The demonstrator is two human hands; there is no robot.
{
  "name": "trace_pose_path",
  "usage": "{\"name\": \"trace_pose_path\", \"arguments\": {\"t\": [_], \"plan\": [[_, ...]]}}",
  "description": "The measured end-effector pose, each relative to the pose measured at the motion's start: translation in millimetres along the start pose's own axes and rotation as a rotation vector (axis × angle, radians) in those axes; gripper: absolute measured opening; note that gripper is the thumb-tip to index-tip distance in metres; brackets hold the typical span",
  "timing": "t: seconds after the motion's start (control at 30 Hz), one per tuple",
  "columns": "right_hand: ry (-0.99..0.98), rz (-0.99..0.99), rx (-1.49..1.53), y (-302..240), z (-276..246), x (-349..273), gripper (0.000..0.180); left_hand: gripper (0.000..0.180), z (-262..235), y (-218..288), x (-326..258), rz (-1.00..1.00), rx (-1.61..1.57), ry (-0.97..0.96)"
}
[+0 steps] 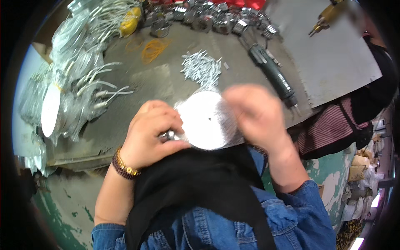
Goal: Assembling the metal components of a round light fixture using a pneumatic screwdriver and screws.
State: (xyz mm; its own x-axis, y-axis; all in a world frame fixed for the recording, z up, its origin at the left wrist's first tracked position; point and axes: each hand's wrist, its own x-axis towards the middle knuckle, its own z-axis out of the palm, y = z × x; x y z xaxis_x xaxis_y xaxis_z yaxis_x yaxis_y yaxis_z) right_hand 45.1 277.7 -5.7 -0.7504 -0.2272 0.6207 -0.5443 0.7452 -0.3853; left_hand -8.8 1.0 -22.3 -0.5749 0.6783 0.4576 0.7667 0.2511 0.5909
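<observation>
A round silver disc [206, 125] with a small hole at its middle lies flat-on before me at the table's front edge. My left hand [154, 131] is closed at the disc's left side, thumb below and fingers above. Between thumb and fingers a bit of shiny metal [167, 136] shows; most of it is hidden. At the disc's right edge is my right hand [258, 116], smeared by motion, so its fingers and anything in them are unclear. Just beyond the disc sits a heap of small silver pins or screws [202, 67].
A dark electric screwdriver [273, 75] lies right of the heap. Yellow rubber bands [154, 51] lie left. Plastic-bagged parts with white wires [71, 83] crowd the left side; shiny metal fittings [204, 21] line the back. At right, a brass-coloured tool [325, 21] hangs over a pale board [329, 62].
</observation>
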Motion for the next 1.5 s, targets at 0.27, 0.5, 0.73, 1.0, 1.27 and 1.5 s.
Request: {"name": "trace_pose_path", "arguments": {"t": [0.27, 0.5, 0.73, 1.0, 1.27, 1.5], "plan": [[-0.189, 0.558, -0.666, 123.5, -72.8, -9.2, 0.058, 0.032, 9.1, 15.4, 14.3, 0.021, -0.036, 0.003], [0.257, 0.784, 1.513, 55.7, -82.8, -3.9, 0.046, 0.033, 9.8, 14.0, 8.9, -0.046, -0.026, -0.015], [0.402, 0.619, 2.124, 17.1, -31.5, -38.8, 0.038, 0.037, 12.2, 10.6, 12.5, -0.003, -0.057, 0.006], [0.605, 0.863, 2.115, 6.7, 2.4, -42.9, 0.035, 0.039, 11.7, 11.7, 10.9, -0.034, -0.044, -0.015], [0.605, 0.888, 2.12, 1.2, 10.5, -45.7, 0.036, 0.04, 10.8, 12.3, 10.1, -0.03, -0.03, 0.0], [0.618, 0.84, 2.099, 2.1, 10.1, -51.2, 0.035, 0.04, 13.1, 11.3, 10.6, -0.021, -0.023, 0.003]]}}
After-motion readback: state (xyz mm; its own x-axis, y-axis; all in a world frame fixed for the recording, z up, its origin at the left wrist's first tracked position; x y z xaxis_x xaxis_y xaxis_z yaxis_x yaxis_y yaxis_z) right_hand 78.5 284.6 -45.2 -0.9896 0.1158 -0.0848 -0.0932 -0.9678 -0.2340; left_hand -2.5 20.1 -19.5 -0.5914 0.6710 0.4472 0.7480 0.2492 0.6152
